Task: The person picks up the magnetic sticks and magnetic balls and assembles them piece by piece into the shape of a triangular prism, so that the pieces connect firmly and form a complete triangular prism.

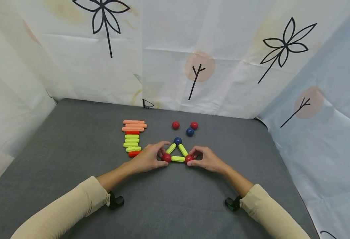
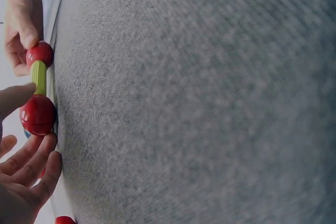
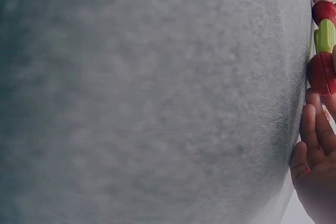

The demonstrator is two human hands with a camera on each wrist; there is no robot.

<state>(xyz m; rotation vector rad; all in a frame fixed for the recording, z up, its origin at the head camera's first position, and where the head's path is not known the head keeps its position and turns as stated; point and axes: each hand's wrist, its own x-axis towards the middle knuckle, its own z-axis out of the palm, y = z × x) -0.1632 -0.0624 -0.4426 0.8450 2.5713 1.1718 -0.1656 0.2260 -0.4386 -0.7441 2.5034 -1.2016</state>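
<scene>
Three yellow-green rods and three balls form a triangle lying flat on the grey table. A blue ball [image 1: 177, 141] makes its far corner. My left hand [image 1: 149, 156] holds the left red ball [image 1: 167, 158] between thumb and fingers, its index finger reaching along the left rod [image 1: 171, 148]. The right red ball [image 1: 189, 159] is pinched by my right hand [image 1: 207, 160], with the thumb on the near side. Between the two red balls runs the near rod [image 1: 178, 159]; the right rod [image 1: 183, 150] slants up to the blue ball. Both wrist views show the red balls joined by a rod.
Left of the triangle lies a column of rods: several orange rods [image 1: 134, 125], several yellow-green rods [image 1: 131, 141], and a red rod [image 1: 134, 154] partly behind my left hand. Beyond the triangle sit two loose red balls [image 1: 175, 125] and a blue ball [image 1: 190, 132]. Patterned cloth [image 1: 169, 59] hangs behind.
</scene>
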